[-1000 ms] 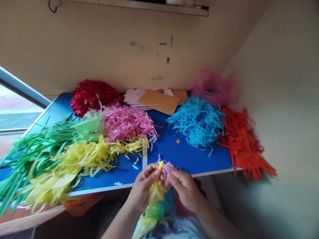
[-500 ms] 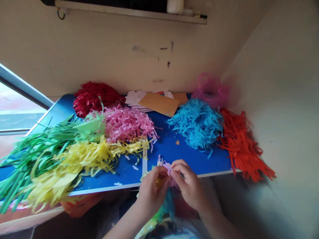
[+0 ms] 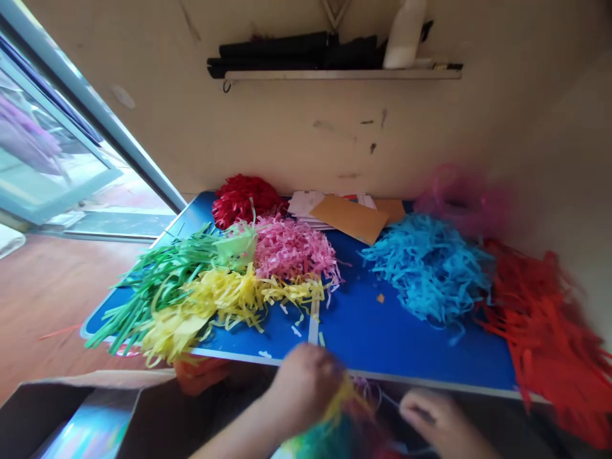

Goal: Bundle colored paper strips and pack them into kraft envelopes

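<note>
At the table's front edge, my left hand is closed, blurred by motion, with its fingers curled out of sight. From it hangs a bunch of paper fringe in yellow, teal and reddish strips, also smeared. Lower right, my right hand is pinched on a thin whitish string that runs from beside the bunch. Nearest on the table lie yellow paper strips, with a pink shredded heap and green strips behind and left. Blue shredded paper sits to the right.
On the blue table, dark red fringe and a brown envelope lie at the back. Red-orange strips overhang the right edge. An open carton stands lower left. A shelf is on the wall.
My hands were together at a pinkish-purple strip; now they are apart and lower, the right one drawn away with a string between. The camera view has turned left and up.
</note>
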Tool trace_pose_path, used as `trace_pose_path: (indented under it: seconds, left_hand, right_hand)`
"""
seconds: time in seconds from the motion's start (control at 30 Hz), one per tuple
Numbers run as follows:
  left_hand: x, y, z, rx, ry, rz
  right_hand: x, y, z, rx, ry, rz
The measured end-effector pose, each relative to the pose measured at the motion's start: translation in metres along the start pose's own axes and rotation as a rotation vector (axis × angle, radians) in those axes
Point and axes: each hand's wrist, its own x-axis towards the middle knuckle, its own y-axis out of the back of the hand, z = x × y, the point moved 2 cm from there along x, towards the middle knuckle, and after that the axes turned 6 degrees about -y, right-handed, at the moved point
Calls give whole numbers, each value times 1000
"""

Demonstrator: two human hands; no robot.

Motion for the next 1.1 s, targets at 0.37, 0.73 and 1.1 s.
trace_pose_path:
  seconds: [0.37, 0.73, 1.1]
  left_hand:
    - [148, 184, -43, 918, 204, 745]
    - [81, 33, 40, 372, -438, 236]
    - [72, 18, -13, -142, 12, 506]
  right_hand:
    - [10, 2, 9, -243, 171, 396]
    - [97, -21, -75, -223, 381, 598]
    - [113, -13, -37, -296, 240, 708]
